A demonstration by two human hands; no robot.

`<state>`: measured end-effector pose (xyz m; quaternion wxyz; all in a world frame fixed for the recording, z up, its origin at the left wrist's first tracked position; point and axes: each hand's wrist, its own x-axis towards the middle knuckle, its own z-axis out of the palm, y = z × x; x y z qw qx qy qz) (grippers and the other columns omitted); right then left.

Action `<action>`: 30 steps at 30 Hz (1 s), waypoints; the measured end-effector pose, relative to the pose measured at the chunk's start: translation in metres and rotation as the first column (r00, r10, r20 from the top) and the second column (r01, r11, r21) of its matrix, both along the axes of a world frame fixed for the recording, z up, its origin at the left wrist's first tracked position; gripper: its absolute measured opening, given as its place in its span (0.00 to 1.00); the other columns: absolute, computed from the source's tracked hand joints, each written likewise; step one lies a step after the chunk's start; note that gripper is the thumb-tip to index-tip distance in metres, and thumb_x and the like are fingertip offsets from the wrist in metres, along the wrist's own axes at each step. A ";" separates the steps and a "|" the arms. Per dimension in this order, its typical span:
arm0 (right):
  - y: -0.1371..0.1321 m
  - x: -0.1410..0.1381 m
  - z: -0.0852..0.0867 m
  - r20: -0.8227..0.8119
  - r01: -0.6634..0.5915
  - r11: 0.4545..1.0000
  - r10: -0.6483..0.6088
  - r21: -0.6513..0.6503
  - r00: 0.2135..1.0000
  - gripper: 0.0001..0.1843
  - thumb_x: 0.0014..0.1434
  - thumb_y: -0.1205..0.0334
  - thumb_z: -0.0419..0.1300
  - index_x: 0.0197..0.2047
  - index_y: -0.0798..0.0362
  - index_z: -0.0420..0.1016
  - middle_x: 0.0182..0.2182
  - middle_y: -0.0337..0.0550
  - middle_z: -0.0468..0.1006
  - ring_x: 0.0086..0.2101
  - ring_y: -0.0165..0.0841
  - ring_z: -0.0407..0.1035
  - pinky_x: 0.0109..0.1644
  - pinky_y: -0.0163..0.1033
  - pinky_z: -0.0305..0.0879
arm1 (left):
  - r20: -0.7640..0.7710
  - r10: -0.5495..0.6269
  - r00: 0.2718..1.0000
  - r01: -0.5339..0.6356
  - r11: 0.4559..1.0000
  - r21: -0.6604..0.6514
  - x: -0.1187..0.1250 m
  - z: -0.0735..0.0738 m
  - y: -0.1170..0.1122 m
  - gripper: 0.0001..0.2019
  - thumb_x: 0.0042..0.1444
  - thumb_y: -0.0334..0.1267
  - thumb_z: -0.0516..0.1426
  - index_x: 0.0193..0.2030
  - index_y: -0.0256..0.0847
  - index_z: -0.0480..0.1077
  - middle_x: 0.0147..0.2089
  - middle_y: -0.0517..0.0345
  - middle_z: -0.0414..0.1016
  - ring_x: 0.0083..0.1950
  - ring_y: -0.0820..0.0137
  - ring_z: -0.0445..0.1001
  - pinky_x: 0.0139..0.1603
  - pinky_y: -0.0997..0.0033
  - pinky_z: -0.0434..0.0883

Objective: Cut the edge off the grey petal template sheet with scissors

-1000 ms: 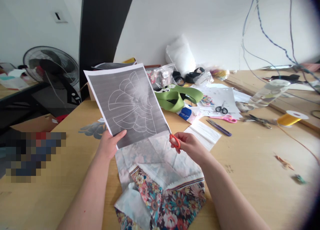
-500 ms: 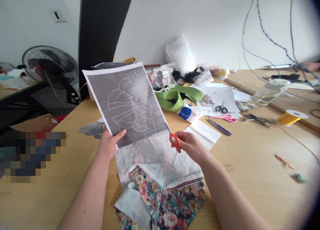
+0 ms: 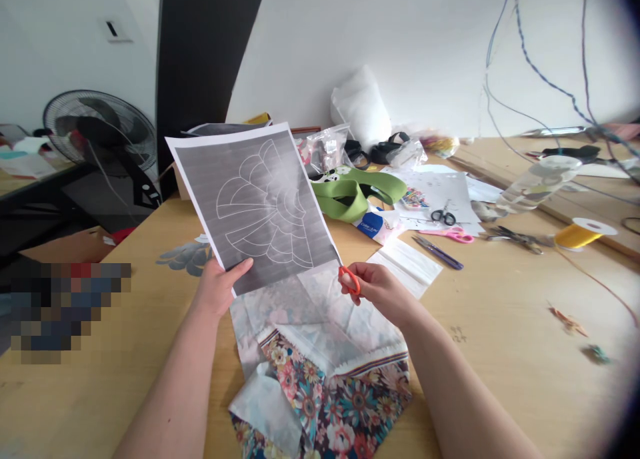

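Observation:
My left hand (image 3: 223,286) pinches the lower left corner of a printed paper sheet (image 3: 200,179), thumb on top. White outlines of a scalloped, fan-like pattern show on the sheet's dark grey print. In my right hand (image 3: 375,287) is a pair of scissors (image 3: 351,279) with orange handles, my fingers closed round the loops. Its blades meet the sheet's lower right edge and are mostly hidden there. Below the paper, a floral fabric (image 3: 350,406) lies partly folded on the wooden table, its pale wrong side showing in places.
Behind the sheet lie a green strap (image 3: 345,196) and plastic bags. To the right are small black scissors (image 3: 443,216), pink scissors (image 3: 455,234), purple thread snips (image 3: 439,253), a yellow thread spool (image 3: 580,234) and a clear bottle (image 3: 543,182). Grey petal-shaped cutouts (image 3: 185,259) lie left.
Hardly anything differs. The sheet has shifted very slightly, while both hands and the scissors stay at its lower edge.

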<state>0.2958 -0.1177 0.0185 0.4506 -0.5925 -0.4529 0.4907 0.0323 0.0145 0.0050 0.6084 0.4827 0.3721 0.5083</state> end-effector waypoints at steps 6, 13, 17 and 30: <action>0.001 0.001 -0.003 -0.020 0.009 1.000 -0.009 0.006 1.000 0.23 0.50 0.42 0.66 0.29 0.55 0.72 0.26 0.40 0.75 0.23 0.26 0.61 0.28 0.35 0.57 | 0.004 -0.001 1.000 0.001 1.000 0.016 0.000 -0.001 0.001 0.29 0.35 0.41 0.73 0.47 0.38 0.77 0.47 0.47 0.80 0.54 0.51 0.75 0.59 0.51 0.68; 0.001 0.001 -0.003 -0.017 0.018 1.000 -0.018 0.012 1.000 0.23 0.51 0.42 0.66 0.29 0.55 0.72 0.26 0.40 0.75 0.22 0.25 0.61 0.27 0.35 0.55 | 0.004 0.005 1.000 -0.005 1.000 0.015 0.000 -0.002 0.001 0.32 0.34 0.41 0.73 0.50 0.38 0.76 0.44 0.48 0.81 0.54 0.51 0.74 0.60 0.50 0.67; 0.001 0.001 -0.004 -0.016 0.024 1.000 -0.024 0.016 1.000 0.22 0.51 0.42 0.66 0.29 0.55 0.71 0.25 0.39 0.74 0.21 0.25 0.60 0.27 0.35 0.55 | 0.002 0.009 1.000 -0.009 1.000 0.027 -0.001 -0.003 0.000 0.31 0.35 0.40 0.73 0.49 0.37 0.76 0.45 0.48 0.81 0.55 0.51 0.74 0.61 0.51 0.67; 0.000 0.001 -0.001 -0.008 0.004 1.000 -0.004 0.001 1.000 0.22 0.51 0.43 0.66 0.30 0.55 0.72 0.26 0.40 0.75 0.23 0.26 0.62 0.28 0.35 0.58 | -0.009 -0.020 1.000 0.020 1.000 -0.009 -0.002 -0.002 0.001 0.29 0.35 0.40 0.74 0.47 0.37 0.77 0.47 0.47 0.80 0.54 0.51 0.75 0.59 0.51 0.69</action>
